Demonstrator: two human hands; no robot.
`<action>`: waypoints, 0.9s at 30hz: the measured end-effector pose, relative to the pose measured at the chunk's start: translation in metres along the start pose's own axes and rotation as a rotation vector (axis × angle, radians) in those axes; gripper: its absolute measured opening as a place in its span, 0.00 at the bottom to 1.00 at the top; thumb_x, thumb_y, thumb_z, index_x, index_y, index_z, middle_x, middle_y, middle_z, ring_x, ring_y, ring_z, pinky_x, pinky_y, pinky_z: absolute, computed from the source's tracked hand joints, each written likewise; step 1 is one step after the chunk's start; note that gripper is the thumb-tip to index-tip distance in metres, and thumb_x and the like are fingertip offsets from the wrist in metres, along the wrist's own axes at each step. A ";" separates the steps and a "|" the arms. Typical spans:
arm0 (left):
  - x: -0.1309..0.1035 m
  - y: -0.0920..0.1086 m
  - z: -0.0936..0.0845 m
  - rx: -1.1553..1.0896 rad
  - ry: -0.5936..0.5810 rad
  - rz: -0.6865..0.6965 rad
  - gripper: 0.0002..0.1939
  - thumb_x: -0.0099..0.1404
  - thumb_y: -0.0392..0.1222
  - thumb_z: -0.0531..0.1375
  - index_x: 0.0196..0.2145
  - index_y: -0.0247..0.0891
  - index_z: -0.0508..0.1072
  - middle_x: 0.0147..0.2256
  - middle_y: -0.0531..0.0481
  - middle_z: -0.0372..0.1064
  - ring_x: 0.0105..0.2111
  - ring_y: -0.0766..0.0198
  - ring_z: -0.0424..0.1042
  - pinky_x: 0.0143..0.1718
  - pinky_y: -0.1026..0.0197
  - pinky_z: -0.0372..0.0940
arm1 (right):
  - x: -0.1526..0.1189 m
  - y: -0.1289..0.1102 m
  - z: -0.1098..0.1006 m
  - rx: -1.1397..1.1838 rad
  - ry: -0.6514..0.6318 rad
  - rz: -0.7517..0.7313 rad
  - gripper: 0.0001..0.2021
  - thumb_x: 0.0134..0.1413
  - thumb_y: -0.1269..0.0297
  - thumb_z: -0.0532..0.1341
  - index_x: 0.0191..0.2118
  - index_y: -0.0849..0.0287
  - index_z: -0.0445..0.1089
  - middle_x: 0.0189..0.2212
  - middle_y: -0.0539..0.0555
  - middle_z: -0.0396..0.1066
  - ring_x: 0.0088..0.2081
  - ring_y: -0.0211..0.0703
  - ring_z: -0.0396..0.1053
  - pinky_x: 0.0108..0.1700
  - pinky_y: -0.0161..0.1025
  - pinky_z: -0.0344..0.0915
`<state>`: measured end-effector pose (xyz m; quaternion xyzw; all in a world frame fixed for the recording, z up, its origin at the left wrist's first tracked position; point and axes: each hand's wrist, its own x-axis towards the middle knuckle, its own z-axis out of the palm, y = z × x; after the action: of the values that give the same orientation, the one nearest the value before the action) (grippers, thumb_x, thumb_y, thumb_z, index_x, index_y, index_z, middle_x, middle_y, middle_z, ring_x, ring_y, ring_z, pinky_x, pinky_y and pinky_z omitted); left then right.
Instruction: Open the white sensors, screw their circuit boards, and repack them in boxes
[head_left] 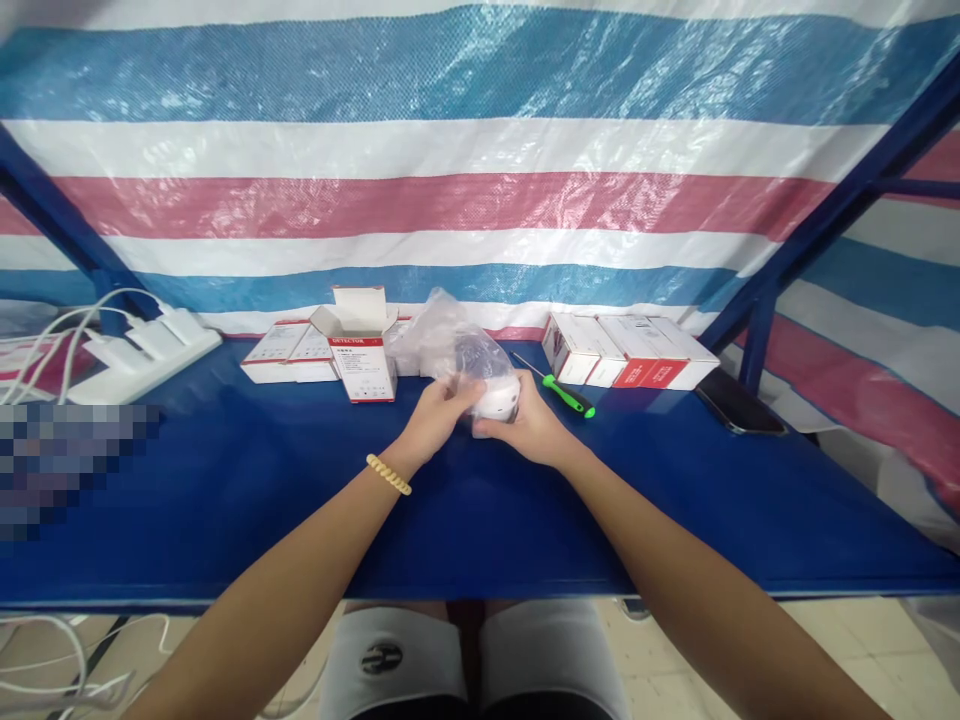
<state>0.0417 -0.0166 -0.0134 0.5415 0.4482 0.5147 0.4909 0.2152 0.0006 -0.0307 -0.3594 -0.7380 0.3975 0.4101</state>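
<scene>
A white rounded detector sits partly inside a clear plastic bag above the middle of the table. My right hand is closed around the detector's right side, thumb at its lower edge. On the other side my left hand pinches the bag near its mouth, beside the detector. Just left of my hands an opened box labelled DETECTOR stands upright with its flaps raised. A screwdriver with a green and black handle lies right of my hands.
Several closed white-and-red boxes stand at the back right, near a black phone. More boxes lie at the back left. A white power strip with plugs and cables occupies the left end of the blue table. Striped sheeting hangs behind.
</scene>
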 end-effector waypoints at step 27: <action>-0.006 0.010 -0.010 0.261 -0.064 0.165 0.30 0.51 0.52 0.72 0.48 0.35 0.74 0.43 0.44 0.76 0.42 0.55 0.74 0.44 0.55 0.67 | 0.005 -0.008 -0.029 0.064 -0.215 0.086 0.22 0.45 0.52 0.71 0.43 0.62 0.77 0.35 0.55 0.78 0.36 0.46 0.73 0.42 0.45 0.70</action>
<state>0.0311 -0.0232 -0.0041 0.6519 0.4494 0.4733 0.3862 0.2369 0.0102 -0.0120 -0.3329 -0.7486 0.4743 0.3223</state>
